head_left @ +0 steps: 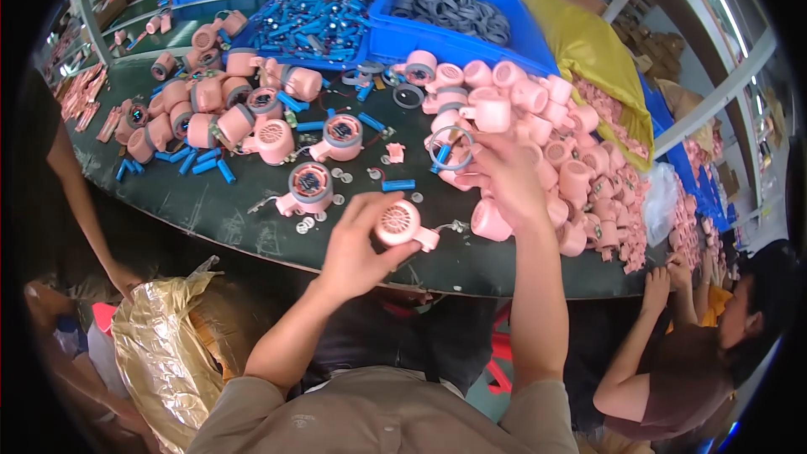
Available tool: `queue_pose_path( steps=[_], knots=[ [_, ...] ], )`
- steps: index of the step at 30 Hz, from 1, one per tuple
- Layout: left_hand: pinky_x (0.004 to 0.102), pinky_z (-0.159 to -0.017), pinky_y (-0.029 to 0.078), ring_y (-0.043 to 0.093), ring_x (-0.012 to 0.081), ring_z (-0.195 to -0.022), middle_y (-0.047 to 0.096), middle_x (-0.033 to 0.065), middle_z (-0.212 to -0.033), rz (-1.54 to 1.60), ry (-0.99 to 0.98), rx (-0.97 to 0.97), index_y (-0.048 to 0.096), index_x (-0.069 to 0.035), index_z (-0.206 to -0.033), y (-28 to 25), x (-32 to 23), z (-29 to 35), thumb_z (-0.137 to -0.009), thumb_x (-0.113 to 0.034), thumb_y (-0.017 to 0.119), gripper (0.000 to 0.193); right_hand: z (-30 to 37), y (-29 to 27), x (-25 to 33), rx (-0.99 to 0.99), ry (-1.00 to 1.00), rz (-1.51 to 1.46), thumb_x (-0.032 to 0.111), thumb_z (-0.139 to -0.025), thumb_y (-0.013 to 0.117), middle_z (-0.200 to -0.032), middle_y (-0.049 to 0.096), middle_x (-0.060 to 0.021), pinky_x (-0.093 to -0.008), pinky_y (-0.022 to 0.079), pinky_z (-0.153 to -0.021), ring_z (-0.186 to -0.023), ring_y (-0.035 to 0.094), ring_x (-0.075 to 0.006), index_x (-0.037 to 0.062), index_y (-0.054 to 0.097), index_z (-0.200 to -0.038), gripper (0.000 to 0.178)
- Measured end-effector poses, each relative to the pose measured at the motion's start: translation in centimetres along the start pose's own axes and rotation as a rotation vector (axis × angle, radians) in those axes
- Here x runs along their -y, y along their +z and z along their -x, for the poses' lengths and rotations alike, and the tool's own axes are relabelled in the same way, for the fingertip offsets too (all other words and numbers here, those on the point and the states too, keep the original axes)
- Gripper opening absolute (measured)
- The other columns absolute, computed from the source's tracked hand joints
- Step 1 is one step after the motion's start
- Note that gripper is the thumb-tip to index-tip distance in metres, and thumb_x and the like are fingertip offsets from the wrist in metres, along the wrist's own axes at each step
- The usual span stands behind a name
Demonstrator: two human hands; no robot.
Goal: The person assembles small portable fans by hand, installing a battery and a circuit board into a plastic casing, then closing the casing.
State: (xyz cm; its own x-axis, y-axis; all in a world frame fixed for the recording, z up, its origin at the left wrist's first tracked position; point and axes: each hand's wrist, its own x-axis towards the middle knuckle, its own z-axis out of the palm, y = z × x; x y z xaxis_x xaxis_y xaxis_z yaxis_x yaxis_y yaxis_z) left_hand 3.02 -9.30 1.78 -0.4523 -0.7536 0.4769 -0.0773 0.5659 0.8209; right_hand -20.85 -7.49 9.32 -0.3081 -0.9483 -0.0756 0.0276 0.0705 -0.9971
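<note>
At centre, cups a pink fan housing (398, 220) in a curled left-hand grip (357, 245) (probably to steady it); right of centre, pinches a grey ring (431, 150) in a narrow right-hand grip (510, 178).

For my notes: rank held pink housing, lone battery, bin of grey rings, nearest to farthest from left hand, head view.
1. Pink housing: in the left hand.
2. Lone battery: just beyond.
3. Bin of grey rings: far back, rightward.

room over front-left tabletop (202, 202), pink pile (576, 181) rightward
</note>
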Motion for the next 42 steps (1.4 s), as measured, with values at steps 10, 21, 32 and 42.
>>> queue_pose_path(
  steps=[10,21,32,42],
  knots=[
    [0.038,-0.093,0.053,0.062,0.0272,-0.112,0.055,0.0167,-0.135,1.237,-0.531,0.215,0.036,-0.001,-0.146,1.3,0.6,1.4,-0.089,-0.05,0.07,0.082,9.5,-0.9,-1.3,-0.291,-0.363,0.029,0.014,-0.106,0.043,-0.096,0.061,-0.0094,-0.0245,0.048,-0.052,-0.069,0.06,-0.0113,-0.0015,0.058,-0.129,0.031],
    [0.0399,-0.096,0.051,0.062,0.0305,-0.115,0.056,0.0126,-0.131,1.304,-0.508,0.095,0.031,-0.004,-0.151,2.0,0.0,2.1,-0.091,-0.042,0.071,0.081,9.9,-0.4,-6.4,-0.397,-0.473,-0.087,0.003,-0.1,0.051,-0.108,0.059,-0.0098,-0.028,0.054,-0.072,-0.086,0.062,-0.0162,-0.0025,0.049,-0.136,0.036],
    [0.0431,-0.095,0.054,0.061,0.0316,-0.118,0.06,0.0161,-0.129,1.285,-0.721,0.006,0.043,-0.009,-0.144,1.8,-1.1,2.5,-0.096,-0.065,0.046,0.074,15.6,1.3,-7.1,-0.011,0.089,-1.393,0.0,-0.1,0.047,-0.145,0.047,-0.0223,-0.0208,0.05,-0.047,-0.07,0.066,-0.016,0.0265,0.037,-0.151,0.058],
    [0.0484,-0.09,0.06,0.06,0.033,-0.121,0.051,0.0174,-0.139,1.289,-0.533,0.183,0.019,-0.008,-0.156,2.4,-3.4,3.5,-0.082,-0.02,0.08,0.096,16.5,-0.2,-6.5,0.214,0.064,-1.317,0.052,-0.107,0.023,-0.153,0.031,-0.0335,-0.0216,0.044,-0.037,-0.06,0.064,-0.0221,0.0152,0.03,-0.153,0.06]
  ],
)
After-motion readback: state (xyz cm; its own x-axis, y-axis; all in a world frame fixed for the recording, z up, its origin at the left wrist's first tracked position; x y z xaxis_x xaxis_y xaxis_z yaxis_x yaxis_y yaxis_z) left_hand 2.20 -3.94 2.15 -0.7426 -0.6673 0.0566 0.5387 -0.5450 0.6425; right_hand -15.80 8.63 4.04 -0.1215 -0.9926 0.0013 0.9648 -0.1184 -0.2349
